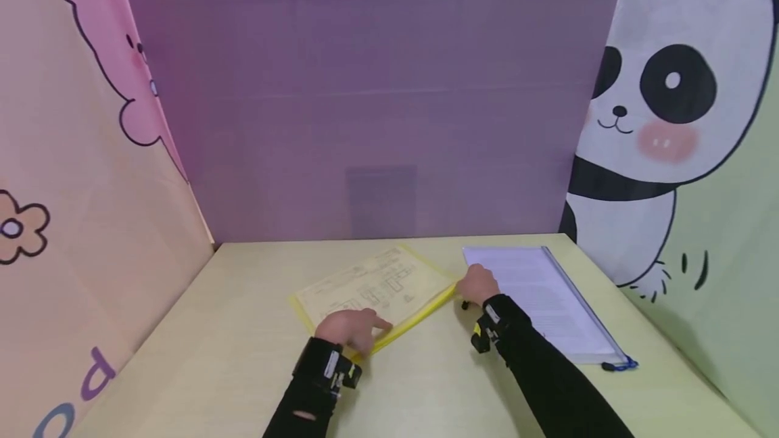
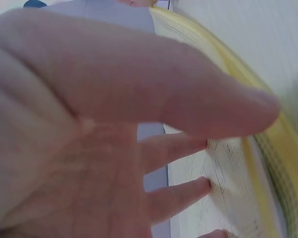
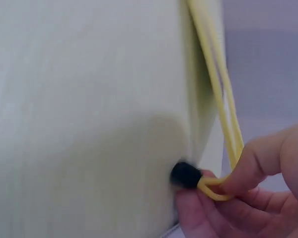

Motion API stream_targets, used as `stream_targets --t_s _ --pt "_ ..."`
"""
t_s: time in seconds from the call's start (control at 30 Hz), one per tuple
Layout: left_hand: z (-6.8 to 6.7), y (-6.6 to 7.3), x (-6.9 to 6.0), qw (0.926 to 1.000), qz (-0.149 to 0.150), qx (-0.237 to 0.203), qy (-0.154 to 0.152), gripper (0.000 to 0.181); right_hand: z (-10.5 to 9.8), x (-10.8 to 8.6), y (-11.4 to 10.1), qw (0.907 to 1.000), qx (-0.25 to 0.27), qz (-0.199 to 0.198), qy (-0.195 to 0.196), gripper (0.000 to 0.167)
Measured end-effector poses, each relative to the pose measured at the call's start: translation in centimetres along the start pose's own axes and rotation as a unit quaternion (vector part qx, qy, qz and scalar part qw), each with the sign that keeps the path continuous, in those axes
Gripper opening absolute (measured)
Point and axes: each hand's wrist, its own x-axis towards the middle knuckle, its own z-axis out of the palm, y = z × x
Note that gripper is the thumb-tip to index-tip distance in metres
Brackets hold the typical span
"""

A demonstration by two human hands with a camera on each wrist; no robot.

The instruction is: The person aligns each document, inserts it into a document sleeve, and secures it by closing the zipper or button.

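Observation:
A yellow mesh zip pouch [image 1: 426, 263] lies slanted on the table, a printed sheet [image 1: 365, 282] showing through it. My left hand [image 1: 349, 328] is at the pouch's near left part. In the left wrist view, its fairly straight, spread fingers [image 2: 176, 201] touch the mesh, and the thumb lies over the yellow zip edge [image 2: 283, 163]. My right hand [image 1: 479, 284] is at the pouch's right corner. It pinches a looped yellow cord [image 3: 219, 84] with a black bead [image 3: 185, 174] at its end.
To the right lies a clear-looking document pouch [image 1: 517, 289] with printed paper inside and a grey zip edge. A blue cord pull [image 1: 627, 363] hangs from its near right corner. A purple backdrop [image 1: 377, 86] stands behind the table [image 1: 201, 357], with patterned cloths at both sides.

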Motion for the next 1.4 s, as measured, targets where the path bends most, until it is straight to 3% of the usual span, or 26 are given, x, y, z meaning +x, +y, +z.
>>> stream_targets --t_s 0.17,0.3,0.4,0.57,0.73,0.87,1.07,1.17,1.3,1.4 --pt "0.1 0.1 -0.2 0.9999 -0.009 -0.014 0.006 0.07 -0.8 -0.4 0.1 0.9944 0.097 0.039 -0.018 0.02" --pt "0.2 0.1 -0.2 0.9999 -0.008 -0.008 0.005 0.067 -0.9 -0.8 0.2 0.9916 0.115 0.052 -0.026 0.021" --pt "0.1 0.1 -0.2 1.0 -0.004 0.006 0.004 0.065 -0.7 -0.9 0.4 0.9957 0.079 0.034 -0.035 0.02" --pt "-0.3 -0.4 -0.3 0.9998 0.006 0.018 0.003 0.057 -0.4 -1.0 0.7 0.9981 -0.011 -0.032 -0.052 0.012" --pt "-0.9 -1.8 -0.6 0.9996 0.014 -0.021 0.008 0.051 -0.9 -1.6 -0.1 0.993 -0.09 -0.054 -0.055 0.012" --pt "-1.2 -2.9 -0.8 0.9989 -0.005 -0.043 0.021 0.052 -1.2 -2.2 -0.7 0.9837 -0.159 -0.067 -0.052 0.012" --pt "-0.7 -3.9 -0.6 0.997 -0.032 -0.054 0.045 0.076 -0.4 -2.0 -0.1 0.9615 -0.25 -0.11 -0.032 0.014" --pt "-0.5 -4.1 -0.5 0.9976 -0.027 -0.041 0.049 0.086 0.0 -1.6 0.4 0.9529 -0.272 -0.128 -0.039 0.015" --pt "-0.5 -4.4 -0.6 0.9975 -0.03 -0.042 0.048 0.095 0.3 -1.3 0.6 0.9505 -0.271 -0.144 -0.049 0.015" --pt "-0.8 -4.5 -0.8 0.9975 -0.039 -0.044 0.04 0.092 0.4 -1.2 0.6 0.9493 -0.271 -0.15 -0.054 0.017"
